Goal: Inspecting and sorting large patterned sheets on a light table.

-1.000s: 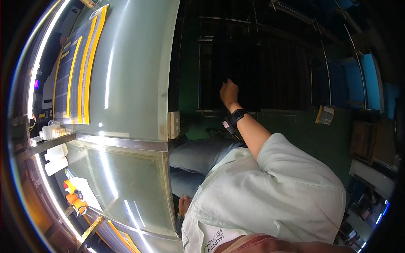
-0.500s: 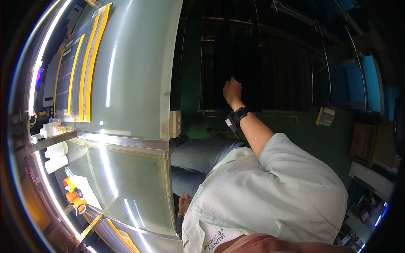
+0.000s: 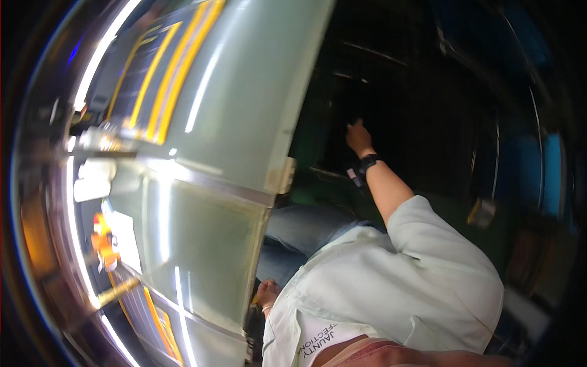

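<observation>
My right hand (image 3: 358,138) is stretched out over a dark area, its fingers mostly curled. Against the black background I cannot make out whether it holds anything. A black watch-like band (image 3: 369,162) circles that wrist, with a small device (image 3: 354,177) beside it. My left hand (image 3: 267,292) is low by the edge of the pale glass-like tabletop (image 3: 208,232), next to my jeans (image 3: 306,229). Its fingers look curled, and a small yellow sliver shows beside them; what they hold, if anything, is blurred.
Yellow-edged dark panels (image 3: 165,79) lie on the far-left tabletop. White containers (image 3: 95,178) and an orange object (image 3: 105,241) stand along the left side. A bright light tube (image 3: 76,232) runs there. Metal rails and a blue panel (image 3: 553,177) stand at the right.
The whole view has tilted and blurred, with the tables shifting rightward at the top. My right hand appears slightly farther right and lower; my left hand stays by the table edge.
</observation>
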Available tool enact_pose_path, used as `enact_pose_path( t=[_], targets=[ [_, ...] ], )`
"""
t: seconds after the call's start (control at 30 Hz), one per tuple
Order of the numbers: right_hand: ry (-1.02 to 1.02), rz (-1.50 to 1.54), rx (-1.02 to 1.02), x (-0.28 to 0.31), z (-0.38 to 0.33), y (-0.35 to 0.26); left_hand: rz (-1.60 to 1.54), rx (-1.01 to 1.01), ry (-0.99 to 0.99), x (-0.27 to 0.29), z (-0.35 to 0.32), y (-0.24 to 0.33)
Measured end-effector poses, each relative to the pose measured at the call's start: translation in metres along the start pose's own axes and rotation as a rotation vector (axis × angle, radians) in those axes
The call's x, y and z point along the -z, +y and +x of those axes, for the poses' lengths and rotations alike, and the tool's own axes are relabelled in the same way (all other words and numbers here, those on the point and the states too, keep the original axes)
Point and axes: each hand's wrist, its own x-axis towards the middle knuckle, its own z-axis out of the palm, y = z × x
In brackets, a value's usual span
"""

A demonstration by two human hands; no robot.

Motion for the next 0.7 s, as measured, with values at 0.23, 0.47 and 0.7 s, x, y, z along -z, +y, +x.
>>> enact_pose_path(
  t=[0.23,0.47,0.7],
  targets=[
    [-0.107,-0.178,0.699,0.035,0.088,0.017,-0.119,-0.047,0.364,-0.023,-0.041,-0.031],
    [-0.311,0.275,1.526,0.205,-0.056,-0.329,-0.295,-0.125,0.511,-0.045,-0.097,-0.086],
    [-1.602,0.130,1.726,0.003,-0.427,-0.541,-0.574,-0.115,0.680,-0.063,-0.164,-0.111]
  ],
)
